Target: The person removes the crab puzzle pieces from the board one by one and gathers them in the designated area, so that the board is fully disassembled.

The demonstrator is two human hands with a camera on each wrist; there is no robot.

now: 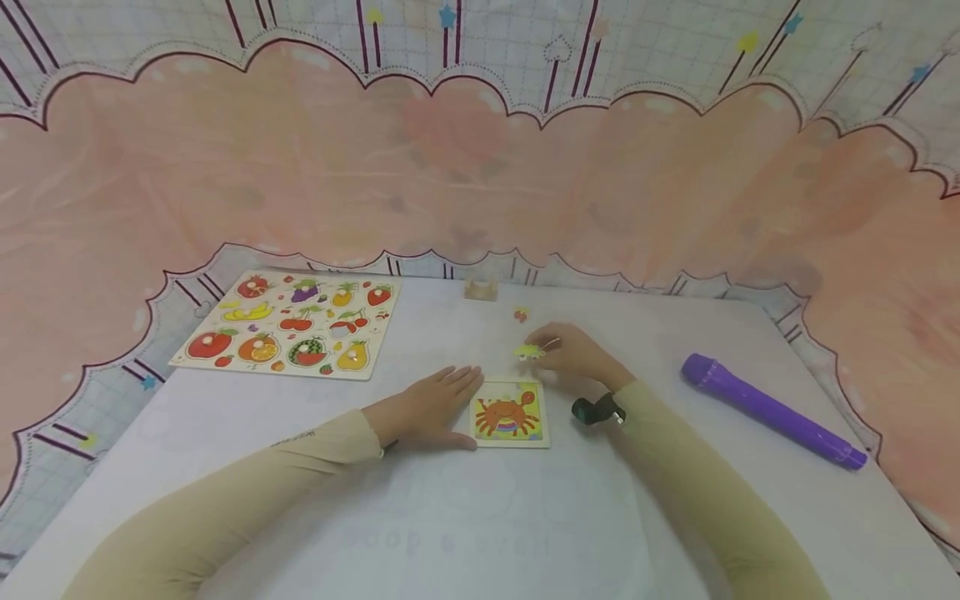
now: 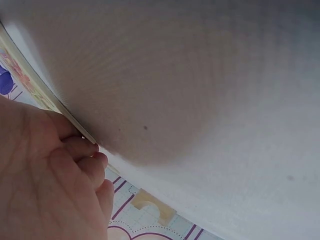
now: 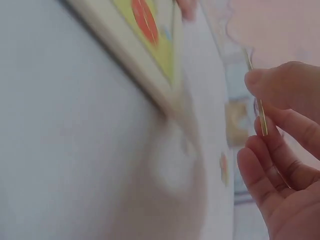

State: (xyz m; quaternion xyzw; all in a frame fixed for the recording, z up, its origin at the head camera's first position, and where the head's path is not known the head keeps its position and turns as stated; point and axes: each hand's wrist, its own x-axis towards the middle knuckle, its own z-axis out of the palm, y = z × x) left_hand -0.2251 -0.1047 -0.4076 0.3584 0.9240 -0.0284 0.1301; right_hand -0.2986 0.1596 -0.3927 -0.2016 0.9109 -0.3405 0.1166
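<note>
A small square puzzle board [image 1: 510, 415] with a red-orange crab picture lies flat on the table. My left hand [image 1: 435, 408] rests at its left side, fingers extended near the upper left corner and thumb touching the lower left edge. Just above the board's upper right corner, my right hand [image 1: 573, 354] pinches a thin yellow-green puzzle piece [image 1: 529, 352]. From the right wrist, that piece [image 3: 263, 117] is seen edge-on between thumb and fingers, raised off the table. Beyond it lies a small red and yellow piece [image 1: 521, 315].
A fruit puzzle board [image 1: 345, 333] with knobbed pieces lies at the back left. A small wooden block with a curved notch [image 1: 481, 290] stands at the back. On the right lies a purple microphone-shaped object [image 1: 772, 412]. A patterned curtain [image 1: 480, 167] hangs behind the table.
</note>
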